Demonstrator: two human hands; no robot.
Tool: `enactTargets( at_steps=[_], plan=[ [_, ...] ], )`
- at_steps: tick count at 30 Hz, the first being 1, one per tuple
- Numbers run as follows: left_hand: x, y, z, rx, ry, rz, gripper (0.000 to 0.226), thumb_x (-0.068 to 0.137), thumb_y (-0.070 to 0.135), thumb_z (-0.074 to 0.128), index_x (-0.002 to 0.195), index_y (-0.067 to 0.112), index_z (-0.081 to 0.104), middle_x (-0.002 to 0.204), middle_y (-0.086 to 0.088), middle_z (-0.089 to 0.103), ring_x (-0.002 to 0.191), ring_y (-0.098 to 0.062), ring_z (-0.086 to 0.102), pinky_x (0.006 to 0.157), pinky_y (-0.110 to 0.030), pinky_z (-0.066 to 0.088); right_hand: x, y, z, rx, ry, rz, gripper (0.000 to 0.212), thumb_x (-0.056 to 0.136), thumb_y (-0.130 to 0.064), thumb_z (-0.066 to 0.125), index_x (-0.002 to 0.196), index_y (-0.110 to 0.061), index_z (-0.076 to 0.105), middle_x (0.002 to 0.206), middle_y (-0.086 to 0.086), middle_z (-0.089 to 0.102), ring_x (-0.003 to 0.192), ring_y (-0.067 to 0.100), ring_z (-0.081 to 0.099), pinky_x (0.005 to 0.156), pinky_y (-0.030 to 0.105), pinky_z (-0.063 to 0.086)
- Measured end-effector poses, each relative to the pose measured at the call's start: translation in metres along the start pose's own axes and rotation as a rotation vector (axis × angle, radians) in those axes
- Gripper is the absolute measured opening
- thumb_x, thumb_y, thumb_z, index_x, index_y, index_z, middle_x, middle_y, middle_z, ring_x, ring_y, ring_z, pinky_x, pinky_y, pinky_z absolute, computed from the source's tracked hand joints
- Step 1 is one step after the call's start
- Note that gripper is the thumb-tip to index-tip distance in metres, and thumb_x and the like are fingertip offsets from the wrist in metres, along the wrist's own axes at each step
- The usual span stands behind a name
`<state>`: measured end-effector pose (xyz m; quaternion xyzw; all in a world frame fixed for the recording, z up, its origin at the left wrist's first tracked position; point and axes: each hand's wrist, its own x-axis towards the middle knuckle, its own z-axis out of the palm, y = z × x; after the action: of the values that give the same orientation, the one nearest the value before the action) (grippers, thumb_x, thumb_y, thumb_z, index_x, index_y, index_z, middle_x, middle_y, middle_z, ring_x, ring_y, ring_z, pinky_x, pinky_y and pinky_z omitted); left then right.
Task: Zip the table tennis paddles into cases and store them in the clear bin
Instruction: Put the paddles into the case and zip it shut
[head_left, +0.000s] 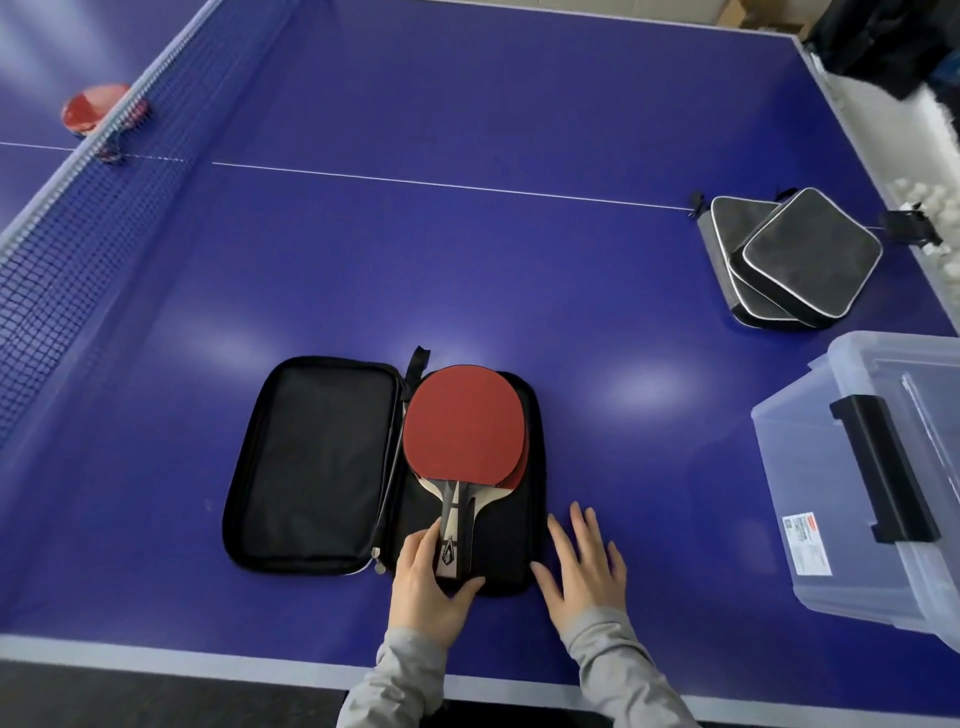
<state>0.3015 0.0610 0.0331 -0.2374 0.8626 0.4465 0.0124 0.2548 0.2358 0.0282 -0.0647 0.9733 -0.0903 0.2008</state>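
Observation:
A black zip case (311, 462) lies open flat on the blue table. In its right half lies a red-faced paddle (465, 423), stacked on another red paddle whose edge shows at the right. My left hand (431, 577) is closed on the top paddle's handle. Just right of the case, my right hand (584, 566) rests flat on the table, fingers spread. The clear bin (831, 467) with a black latch stands at the right edge. More red paddles (98, 106) lie beyond the net at far left.
Two closed grey-black cases (784, 260) are stacked at the right, past the centre line. The net (78, 208) runs along the left. White balls (930, 195) and a dark bag (883, 41) sit off the table's right side. The table's near edge is just below my wrists.

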Motion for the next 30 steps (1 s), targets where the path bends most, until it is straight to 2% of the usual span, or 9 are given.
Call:
enactTargets(
  at_steps=[7,13,15,17,19,21,23,25,30],
  plan=[
    [0.003,0.0,0.001,0.027,-0.015,0.054,0.067,0.064,0.007,0.08,0.126,0.006,0.054,0.112,0.001,0.051,0.109,-0.021,0.055,0.09,-0.02,0.039,-0.001,-0.003,-0.002,0.037,0.038,-0.015,0.058,0.093,-0.046,0.043,0.145,-0.029,0.025,0.157,0.0,0.007,0.146,0.022,0.0,0.115,0.043,0.012],
    [0.0,-0.002,-0.015,0.022,-0.098,0.109,0.089,0.063,0.026,0.084,0.138,0.01,0.041,0.121,0.004,0.044,0.117,-0.015,0.046,0.097,-0.017,0.035,-0.002,-0.005,-0.004,0.012,0.14,-0.023,0.058,0.072,-0.033,0.077,0.124,-0.017,0.059,0.14,0.012,0.048,0.13,0.033,0.044,0.096,0.052,0.042],
    [0.0,-0.004,-0.035,0.022,-0.026,0.167,0.084,0.063,0.039,0.082,0.134,0.008,0.048,0.121,-0.001,0.05,0.113,-0.014,0.048,0.097,-0.025,0.039,-0.001,-0.004,-0.003,0.038,0.127,-0.008,0.057,0.078,-0.035,0.07,0.13,-0.019,0.053,0.146,0.009,0.04,0.137,0.03,0.034,0.103,0.051,0.036],
    [0.003,-0.014,-0.06,0.043,0.172,0.185,0.077,0.069,0.056,0.068,0.122,0.001,0.059,0.116,-0.009,0.055,0.108,-0.019,0.053,0.093,-0.033,0.044,0.001,-0.003,0.0,0.046,0.091,-0.005,0.057,0.085,-0.039,0.061,0.137,-0.024,0.044,0.152,0.004,0.028,0.142,0.025,0.02,0.11,0.047,0.027],
    [0.014,-0.035,-0.087,0.104,0.386,0.079,0.08,0.073,0.065,0.054,0.116,-0.002,0.061,0.117,-0.017,0.056,0.109,-0.03,0.053,0.09,-0.042,0.045,0.002,-0.002,0.001,0.063,0.115,-0.009,0.056,0.081,-0.036,0.066,0.133,-0.022,0.049,0.149,0.007,0.034,0.14,0.029,0.027,0.107,0.05,0.031],
    [0.03,-0.059,-0.113,0.148,0.494,-0.171,0.07,0.076,0.051,0.062,0.123,0.0,0.056,0.126,-0.021,0.051,0.116,-0.041,0.046,0.094,-0.053,0.039,0.001,-0.003,0.001,0.081,0.133,-0.007,0.056,0.082,-0.035,0.066,0.134,-0.021,0.049,0.149,0.007,0.034,0.14,0.029,0.026,0.107,0.049,0.03],
    [0.044,-0.078,-0.134,0.152,0.489,-0.426,0.063,0.081,0.034,0.07,0.131,0.003,0.048,0.135,-0.021,0.043,0.124,-0.043,0.037,0.101,-0.056,0.029,0.002,-0.001,0.001,0.058,0.072,-0.011,0.057,0.089,-0.042,0.054,0.141,-0.028,0.036,0.155,0.002,0.019,0.145,0.023,0.013,0.113,0.044,0.021],
    [0.055,-0.093,-0.15,0.12,0.429,-0.559,0.058,0.084,0.031,0.066,0.133,0.005,0.047,0.136,-0.021,0.041,0.126,-0.041,0.034,0.105,-0.054,0.025,0.004,0.002,0.002,-0.006,0.012,-0.002,0.058,0.092,-0.049,0.04,0.145,-0.035,0.021,0.158,-0.002,0.004,0.146,0.018,0.0,0.116,0.039,0.014],
    [0.069,-0.111,-0.162,-0.019,0.33,-0.529,0.036,0.087,0.02,0.062,0.117,0.001,0.061,0.12,-0.021,0.051,0.111,-0.039,0.05,0.1,-0.047,0.039,0.004,-0.001,-0.003,-0.059,-0.042,0.011,0.058,0.094,-0.051,0.032,0.146,-0.037,0.011,0.158,-0.003,-0.005,0.146,0.017,-0.006,0.117,0.037,0.011]
  ],
)
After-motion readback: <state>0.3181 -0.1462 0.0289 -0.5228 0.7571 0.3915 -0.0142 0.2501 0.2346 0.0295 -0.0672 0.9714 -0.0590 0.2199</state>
